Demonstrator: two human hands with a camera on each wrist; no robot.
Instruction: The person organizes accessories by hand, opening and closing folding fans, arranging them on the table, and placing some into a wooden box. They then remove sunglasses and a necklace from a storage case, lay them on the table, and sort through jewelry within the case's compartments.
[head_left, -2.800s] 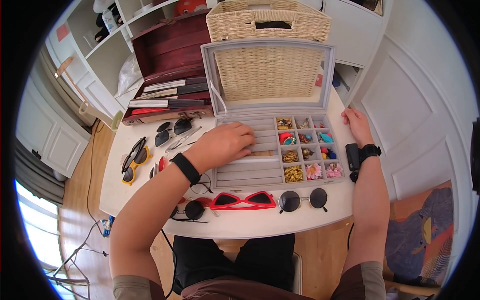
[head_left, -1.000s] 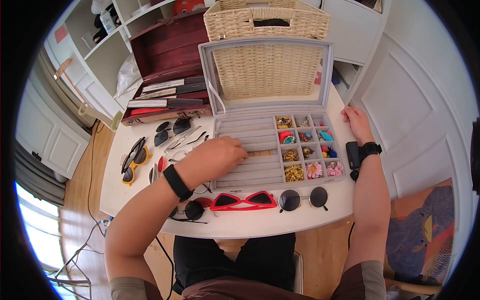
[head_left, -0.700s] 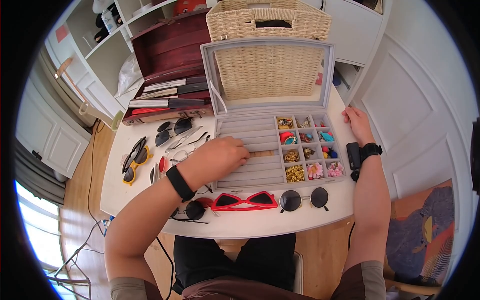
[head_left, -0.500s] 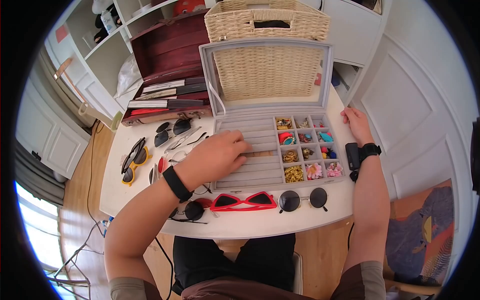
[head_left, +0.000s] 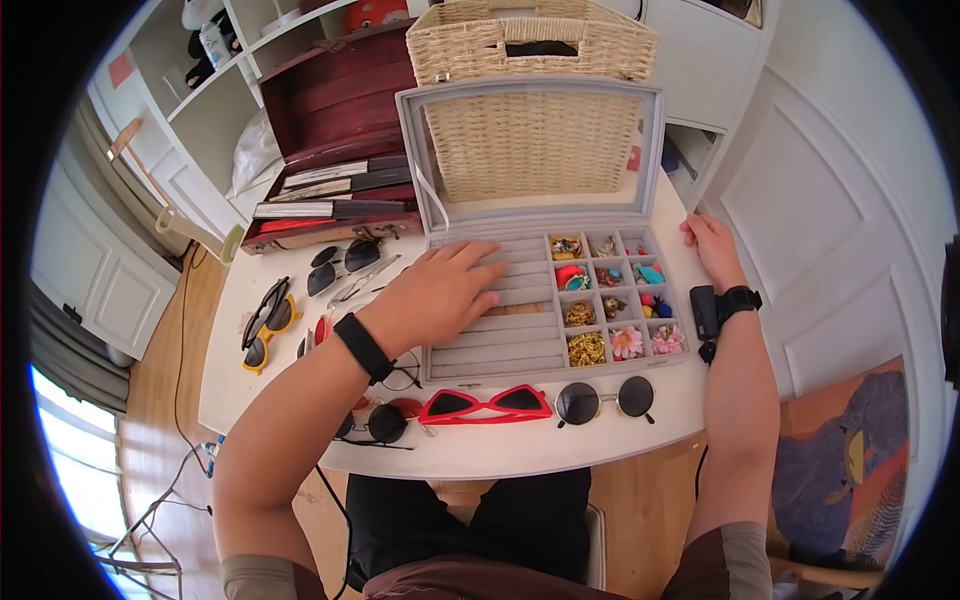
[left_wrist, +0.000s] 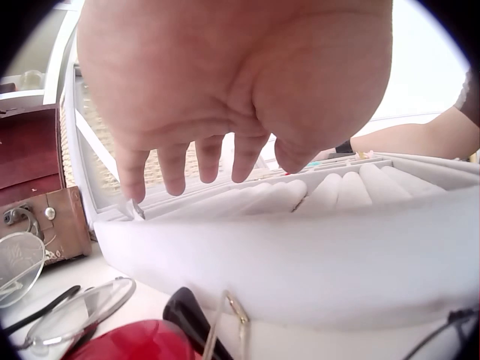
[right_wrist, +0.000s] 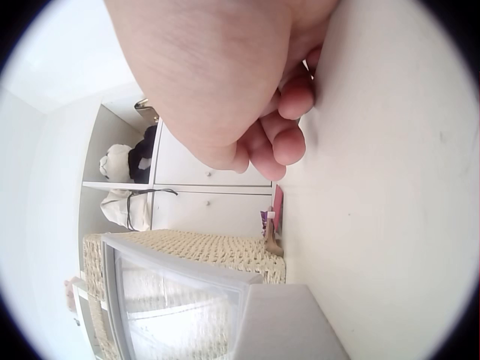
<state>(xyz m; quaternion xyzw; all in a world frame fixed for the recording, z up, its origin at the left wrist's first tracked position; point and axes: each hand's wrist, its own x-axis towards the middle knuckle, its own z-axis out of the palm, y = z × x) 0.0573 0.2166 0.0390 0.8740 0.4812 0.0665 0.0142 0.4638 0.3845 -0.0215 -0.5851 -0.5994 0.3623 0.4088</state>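
Note:
The left hand (head_left: 437,292) lies palm down over the padded rows at the left of the grey jewellery box (head_left: 497,376), fingers spread. In the left wrist view the fingers of the left hand (left_wrist: 199,161) point down over the white padded rolls (left_wrist: 326,191), holding nothing visible. A gap between two rows shows a brown strip (head_left: 522,308). The box's small compartments hold gold chains (head_left: 587,349), a pink flower piece (head_left: 627,343) and other trinkets. The right hand (head_left: 714,250), fingers loosely curled and holding nothing, rests on the white table right of the box.
Red sunglasses (head_left: 487,404) and round dark sunglasses (head_left: 604,400) lie in front of the box. More glasses lie to its left, including a yellow pair (head_left: 271,333). A dark red case (head_left: 335,228) stands open behind them. A wicker basket (head_left: 530,150) stands behind the raised lid.
The left hand has moved slightly up and its fingers have spread over the rows; earlier they were more bent, lower and further left. The right hand stays put.

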